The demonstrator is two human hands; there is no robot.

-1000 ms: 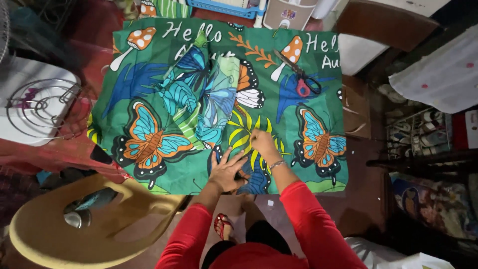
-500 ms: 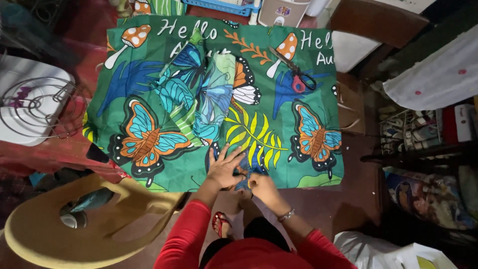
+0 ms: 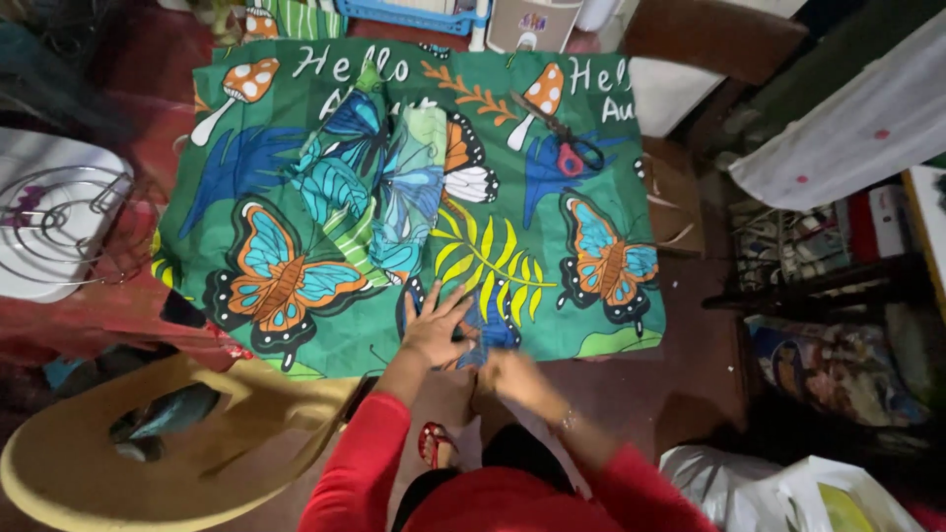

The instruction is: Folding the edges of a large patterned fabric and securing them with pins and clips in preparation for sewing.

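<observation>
While the green butterfly-print fabric (image 3: 414, 197) lies spread nearly flat across the floor (image 3: 690, 335), its near edge is where the work is going on. Most of the cloth looks laid out already; a fold or second layer still bunches through the middle, over the blue butterflies, so smoothing there appears left to do. The left hand (image 3: 434, 330) rests flat on the fabric just inside the near hem, fingers spread and released, pressing the cloth down rather than gripping it. The right hand (image 3: 512, 374) sits right at the hem, just beside the left one; it is blurred, and I cannot tell whether it pinches the edge or merely touches it. Red-handled scissors (image 3: 562, 143) lie on the far part of the fabric, well apart from both hands and untouched. A tan plastic chair (image 3: 148, 463) stands near the person's left, off the cloth.
</observation>
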